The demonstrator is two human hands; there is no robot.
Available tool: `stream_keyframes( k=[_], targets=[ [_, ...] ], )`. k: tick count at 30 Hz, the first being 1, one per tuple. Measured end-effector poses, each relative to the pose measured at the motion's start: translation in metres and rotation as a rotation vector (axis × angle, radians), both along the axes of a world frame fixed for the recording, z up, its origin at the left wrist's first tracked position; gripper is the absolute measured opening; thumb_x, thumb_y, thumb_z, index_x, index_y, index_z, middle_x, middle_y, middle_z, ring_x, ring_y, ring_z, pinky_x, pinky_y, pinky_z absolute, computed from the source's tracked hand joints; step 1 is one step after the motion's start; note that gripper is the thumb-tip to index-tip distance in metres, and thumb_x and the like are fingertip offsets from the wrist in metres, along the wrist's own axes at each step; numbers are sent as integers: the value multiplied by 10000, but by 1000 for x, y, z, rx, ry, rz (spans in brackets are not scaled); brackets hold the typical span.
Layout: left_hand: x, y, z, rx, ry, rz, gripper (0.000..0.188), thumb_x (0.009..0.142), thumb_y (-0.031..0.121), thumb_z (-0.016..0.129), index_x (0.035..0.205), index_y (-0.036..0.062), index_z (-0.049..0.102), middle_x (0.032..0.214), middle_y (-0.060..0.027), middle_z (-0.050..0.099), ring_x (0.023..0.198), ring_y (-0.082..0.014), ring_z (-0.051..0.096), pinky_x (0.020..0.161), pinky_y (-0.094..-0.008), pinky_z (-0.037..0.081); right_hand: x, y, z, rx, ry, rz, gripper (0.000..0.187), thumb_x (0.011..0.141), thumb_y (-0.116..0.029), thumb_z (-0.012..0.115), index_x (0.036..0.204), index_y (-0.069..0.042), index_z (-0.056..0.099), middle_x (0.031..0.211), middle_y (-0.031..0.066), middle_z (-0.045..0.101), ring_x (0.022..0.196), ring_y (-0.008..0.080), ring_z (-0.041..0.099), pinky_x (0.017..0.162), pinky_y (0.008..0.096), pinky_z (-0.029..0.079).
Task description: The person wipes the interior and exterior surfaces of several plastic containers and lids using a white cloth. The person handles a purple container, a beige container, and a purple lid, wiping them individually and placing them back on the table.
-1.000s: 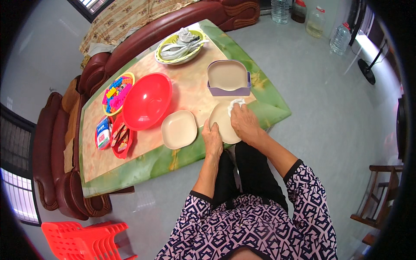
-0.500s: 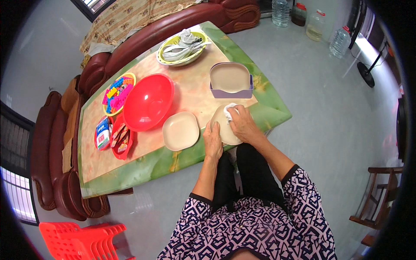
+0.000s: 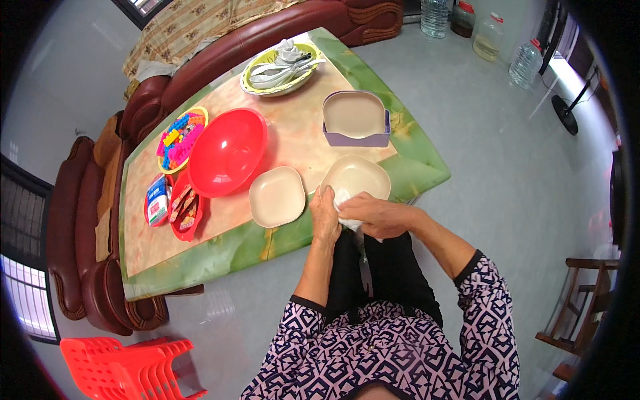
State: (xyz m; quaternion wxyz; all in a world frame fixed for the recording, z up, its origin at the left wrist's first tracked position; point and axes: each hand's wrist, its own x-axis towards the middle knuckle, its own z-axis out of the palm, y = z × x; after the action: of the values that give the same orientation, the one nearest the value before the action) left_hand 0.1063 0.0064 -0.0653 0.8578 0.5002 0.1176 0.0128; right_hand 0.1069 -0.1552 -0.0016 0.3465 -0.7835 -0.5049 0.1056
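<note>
1. Resting at the tabletop's (image 3: 400,175) near edge, a beige bowl (image 3: 360,176) is gripped by the left hand (image 3: 325,215).
2. Right hand (image 3: 373,213) presses a white cloth (image 3: 347,207) against its rim, fingers closed.
3. Another beige dish (image 3: 277,196) sits just beside.

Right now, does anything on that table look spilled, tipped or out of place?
Nothing spilled or tipped. The only oddity: the beige bowl sits at the green table edge, partly over it, with both hands on it, the left hand at its rim and the right hand pressing a white cloth.
</note>
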Motion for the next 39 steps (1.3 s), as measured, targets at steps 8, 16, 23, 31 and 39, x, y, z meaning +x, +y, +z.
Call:
stream_keyframes(
  k=[8,16,23,31,39],
  targets=[
    [0,-7,3,181,-96,-2,299,922,97,425,1163,-54,519,1004,-126,597,878,-187,568,776,-320,476,1,12,-24,109,-278,-513,364,787,-57,546,1149,-33,545,1132,167,534,1052,365,489,939,420,393],
    [-1,-12,0,413,-76,45,323,883,69,436,1157,-72,533,962,-114,608,821,-163,566,729,-304,479,25,24,-35,-198,-729,-786,277,750,-91,561,1008,5,589,989,153,520,914,274,510,767,333,467],
    [-2,-20,6,431,-98,178,302,878,96,456,1105,-72,562,899,-94,604,770,-144,541,673,-293,459,-19,16,5,-682,-455,-668,183,746,-118,606,886,-24,676,935,178,547,894,291,523,717,367,479],
    [-2,-6,5,149,-50,-19,317,938,159,456,1184,-37,489,995,-101,590,810,-164,586,681,-298,516,3,15,-2,138,-200,-817,242,783,-59,545,1016,8,558,1003,264,505,941,432,513,818,467,451],
    [-10,-9,27,34,56,-96,492,1000,422,363,1262,16,455,1062,-91,560,897,-153,579,595,-279,515,18,47,-52,45,-373,-802,503,784,-67,509,1271,26,426,1279,299,390,1061,431,467,922,481,396]
  ],
)
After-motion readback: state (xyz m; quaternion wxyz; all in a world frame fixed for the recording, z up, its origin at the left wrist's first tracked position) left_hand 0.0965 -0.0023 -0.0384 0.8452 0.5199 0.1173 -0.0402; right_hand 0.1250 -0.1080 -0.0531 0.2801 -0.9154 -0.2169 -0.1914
